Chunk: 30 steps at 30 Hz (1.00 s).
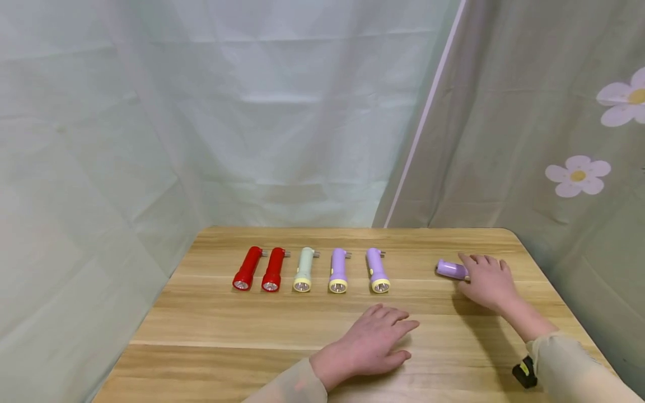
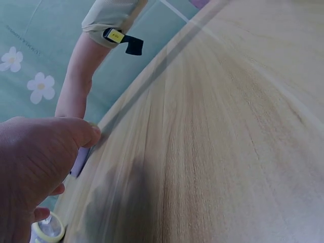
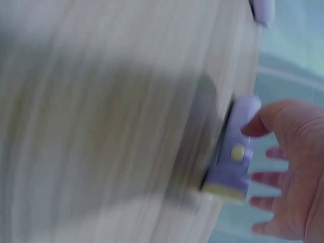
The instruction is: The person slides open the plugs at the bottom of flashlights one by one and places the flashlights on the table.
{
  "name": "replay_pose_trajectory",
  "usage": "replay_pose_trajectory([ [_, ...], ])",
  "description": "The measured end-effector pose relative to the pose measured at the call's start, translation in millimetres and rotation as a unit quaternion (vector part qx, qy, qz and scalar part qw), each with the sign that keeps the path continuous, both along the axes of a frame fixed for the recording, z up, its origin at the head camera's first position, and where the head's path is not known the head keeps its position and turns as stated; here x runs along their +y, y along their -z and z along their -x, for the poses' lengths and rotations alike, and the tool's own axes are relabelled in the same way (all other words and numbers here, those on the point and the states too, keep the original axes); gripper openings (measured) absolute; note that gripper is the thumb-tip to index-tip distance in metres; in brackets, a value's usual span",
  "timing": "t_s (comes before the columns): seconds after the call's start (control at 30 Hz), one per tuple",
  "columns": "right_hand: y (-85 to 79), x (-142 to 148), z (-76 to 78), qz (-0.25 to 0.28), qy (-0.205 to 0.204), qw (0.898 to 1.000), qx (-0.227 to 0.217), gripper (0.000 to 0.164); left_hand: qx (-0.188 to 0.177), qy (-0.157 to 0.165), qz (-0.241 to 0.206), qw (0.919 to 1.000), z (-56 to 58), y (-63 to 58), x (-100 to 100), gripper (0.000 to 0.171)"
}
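At the table's right side my right hand (image 1: pixel 487 281) reaches over a purple flashlight (image 1: pixel 451 270) lying on its side. In the right wrist view the thumb overlaps that flashlight's body near its yellow button, and the other fingers are spread apart beside it; whether they touch it is hard to tell. My left hand (image 1: pixel 374 341) hovers palm down near the middle, fingers loosely extended, holding nothing. Beyond it lies a row: two red flashlights (image 1: pixel 247 268) (image 1: pixel 274 270), a pale green flashlight (image 1: pixel 304 270) and two purple flashlights (image 1: pixel 338 271) (image 1: pixel 377 271), lenses facing me.
The wooden table (image 1: pixel 211 330) has rounded far corners. Pale curtains (image 1: pixel 302 112) hang close behind and along both sides, with printed flowers on the right one. A black strap device with a yellow label (image 1: pixel 526 371) sits at my right cuff.
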State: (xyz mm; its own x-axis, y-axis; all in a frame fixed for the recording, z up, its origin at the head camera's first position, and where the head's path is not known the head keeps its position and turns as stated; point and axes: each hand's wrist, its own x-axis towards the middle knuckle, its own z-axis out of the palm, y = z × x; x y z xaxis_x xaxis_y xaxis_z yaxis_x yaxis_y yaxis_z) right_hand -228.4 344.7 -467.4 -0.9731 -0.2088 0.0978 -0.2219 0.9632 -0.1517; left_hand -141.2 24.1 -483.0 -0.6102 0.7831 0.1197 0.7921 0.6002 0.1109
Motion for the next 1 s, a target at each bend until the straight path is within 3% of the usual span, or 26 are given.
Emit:
replay_pose_trajectory([
  [0.27, 1.7, 27.6, 15.4, 0.000, -0.051, 0.998, -0.046, 0.071, -0.002, 0.005, -0.007, 1.0000, -2.0, 0.3, 2.7, 0.059],
  [0.53, -0.4, 33.4, 22.9, 0.034, -0.077, 0.994, -0.077, 0.062, 0.002, 0.010, -0.007, 0.9999, -2.1, 1.0, 6.3, 0.058],
  [0.8, -2.1, 31.7, 24.6, 0.051, -0.093, 0.991, -0.082, 0.047, 0.043, 0.018, 0.013, 0.9988, 0.7, 3.7, 8.7, 0.058],
  [1.0, 2.6, 28.4, 23.6, 0.046, -0.103, 0.991, -0.070, 0.042, 0.039, 0.023, 0.015, 0.9989, 1.4, 3.5, 10.9, 0.057],
])
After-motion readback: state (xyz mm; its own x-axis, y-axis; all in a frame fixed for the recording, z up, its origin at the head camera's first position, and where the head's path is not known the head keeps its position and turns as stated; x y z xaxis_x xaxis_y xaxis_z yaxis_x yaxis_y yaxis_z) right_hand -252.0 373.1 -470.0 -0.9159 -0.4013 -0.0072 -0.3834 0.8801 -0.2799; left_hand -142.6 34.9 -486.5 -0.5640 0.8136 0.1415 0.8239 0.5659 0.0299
